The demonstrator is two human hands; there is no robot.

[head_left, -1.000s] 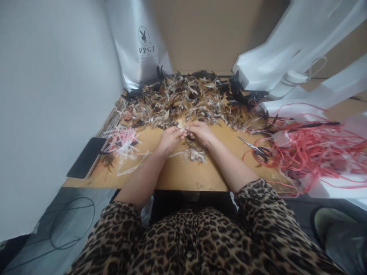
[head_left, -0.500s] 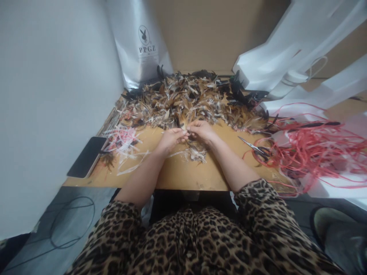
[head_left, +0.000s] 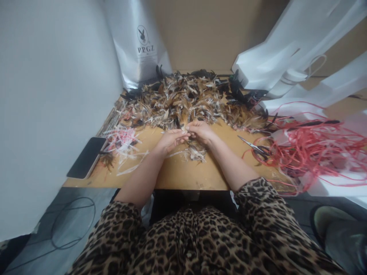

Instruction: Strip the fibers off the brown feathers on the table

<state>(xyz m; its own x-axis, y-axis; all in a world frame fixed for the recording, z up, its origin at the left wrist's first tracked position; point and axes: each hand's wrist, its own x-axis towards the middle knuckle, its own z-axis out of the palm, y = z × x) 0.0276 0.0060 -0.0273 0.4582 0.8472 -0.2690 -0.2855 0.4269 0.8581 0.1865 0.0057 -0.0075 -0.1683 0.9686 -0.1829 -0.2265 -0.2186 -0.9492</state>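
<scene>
At the front of a large heap of brown, white and black feathers (head_left: 183, 99), my two hands meet over the table. My left hand (head_left: 172, 139) is closed in a pinch at the quill end of a small pale-brown feather (head_left: 184, 129). From the other side my right hand (head_left: 200, 131) pinches the same feather, fingertips touching those of the left. The exact grip at the fingertips is small and partly hidden. Just below the hands lies a little pile of whitish feather scraps (head_left: 196, 153) on the wooden tabletop (head_left: 189, 175).
A phone (head_left: 86, 157) lies at the left edge beside pink and white strips (head_left: 123, 139). Scissors (head_left: 255, 146) rest on the right near a tangle of red string (head_left: 318, 149). A silver bag (head_left: 143, 49) stands behind; white foam pieces (head_left: 263, 61) are back right.
My hands stay together at the same spot, with only slight finger movement; the left fingers look a little more extended. The view has shifted very slightly.
</scene>
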